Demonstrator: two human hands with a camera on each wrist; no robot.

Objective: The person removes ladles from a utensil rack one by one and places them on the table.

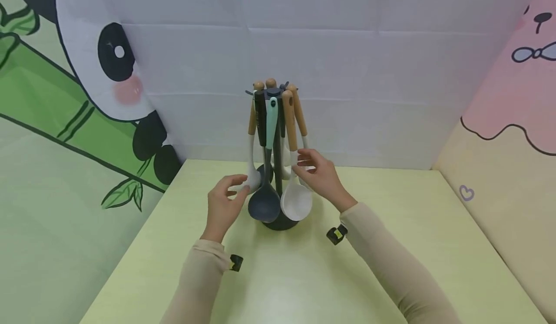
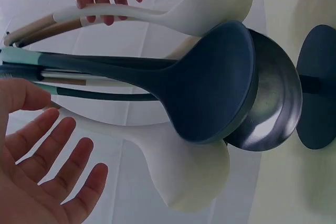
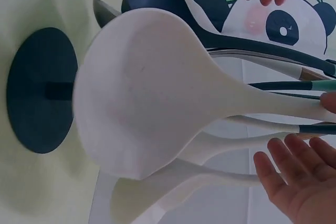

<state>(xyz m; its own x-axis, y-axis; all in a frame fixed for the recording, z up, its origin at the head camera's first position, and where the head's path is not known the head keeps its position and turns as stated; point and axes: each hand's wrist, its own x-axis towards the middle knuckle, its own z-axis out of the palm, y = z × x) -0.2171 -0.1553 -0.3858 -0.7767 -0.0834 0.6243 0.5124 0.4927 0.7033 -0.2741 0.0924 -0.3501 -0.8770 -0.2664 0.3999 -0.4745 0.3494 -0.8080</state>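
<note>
A dark utensil stand [image 1: 278,225] carries several hanging kitchen tools. At its front hang a dark blue ladle [image 1: 264,205] with a mint handle and a white ladle [image 1: 297,204] with a wooden handle. My left hand [image 1: 223,205] is at the left, fingers spread apart beside a white utensil [image 2: 184,171] with a broad head; nothing is gripped there. On the other side my right hand [image 1: 321,176] has its thumb right at the white ladle's neck. In the right wrist view its fingers [image 3: 302,166] lie loosely bent below that neck, not closed round it.
Behind the blue ladle shows a shiny metal ladle [image 2: 275,98]. More wooden handles [image 1: 299,111] and a black handle [image 1: 260,119] hang around the stand's top. The stand rests on a pale yellow table [image 1: 382,246], with a white cloth backdrop [image 1: 369,73] behind it.
</note>
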